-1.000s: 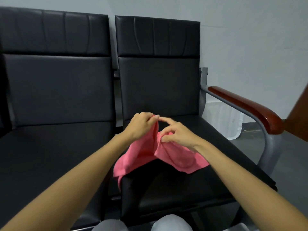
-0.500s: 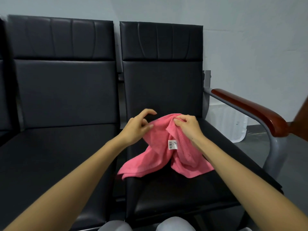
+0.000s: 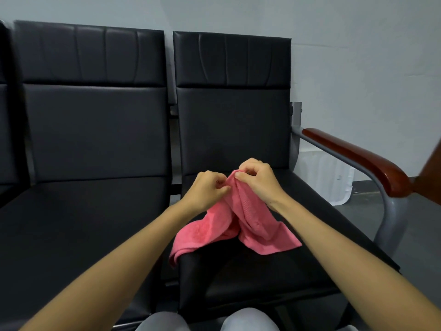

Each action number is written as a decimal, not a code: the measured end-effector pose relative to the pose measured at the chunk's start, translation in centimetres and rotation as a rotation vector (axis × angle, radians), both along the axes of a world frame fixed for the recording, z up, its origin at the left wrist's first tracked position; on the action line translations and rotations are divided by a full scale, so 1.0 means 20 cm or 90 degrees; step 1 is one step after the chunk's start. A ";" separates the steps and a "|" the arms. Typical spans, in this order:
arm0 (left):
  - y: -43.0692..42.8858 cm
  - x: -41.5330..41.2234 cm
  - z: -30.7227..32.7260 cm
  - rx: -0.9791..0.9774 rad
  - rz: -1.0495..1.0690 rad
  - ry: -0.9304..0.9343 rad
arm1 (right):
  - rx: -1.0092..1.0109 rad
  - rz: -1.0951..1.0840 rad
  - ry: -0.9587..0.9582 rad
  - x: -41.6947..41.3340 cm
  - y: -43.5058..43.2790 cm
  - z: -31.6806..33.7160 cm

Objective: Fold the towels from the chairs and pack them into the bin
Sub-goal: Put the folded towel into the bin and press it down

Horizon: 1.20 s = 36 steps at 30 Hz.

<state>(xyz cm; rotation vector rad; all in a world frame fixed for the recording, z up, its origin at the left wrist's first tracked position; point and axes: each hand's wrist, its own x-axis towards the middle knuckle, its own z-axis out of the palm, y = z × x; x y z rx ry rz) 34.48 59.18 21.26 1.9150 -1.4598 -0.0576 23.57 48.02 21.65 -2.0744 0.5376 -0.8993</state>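
Faced two black chairs (image 3: 95,139) side by side against the wall. Worked over the seat (image 3: 262,278) of the right one, the chair with the wooden armrest (image 3: 358,158). Glimpsed a pale bin (image 3: 324,177) on the floor beyond that armrest; could not make out anything inside.

Kept the pink towel (image 3: 253,225) bunched and raised above the middle of the seat, with the lower folds trailing onto it and one lobe hanging over the seat's left edge near the front corner. Unfolded as yet, and well apart from the bin.

Brought the left hand (image 3: 205,189) back onto the cloth: half a second before, hovered open beside the towel and left the carrying to the right hand (image 3: 260,180). Pinched the gathered top edge with both, touching or nearly so. Curled the right fingers (image 3: 248,168) over the peak and nipped the hem with the left fingers (image 3: 220,185). Turned the white label out of sight.

Probably hunting along the hem for two corners, ahead of spreading and then folding.
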 end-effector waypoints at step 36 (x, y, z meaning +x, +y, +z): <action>0.18 0.35 0.59 -0.321 0.288 -0.134 | -0.463 -0.513 0.277 -0.47 -0.32 0.67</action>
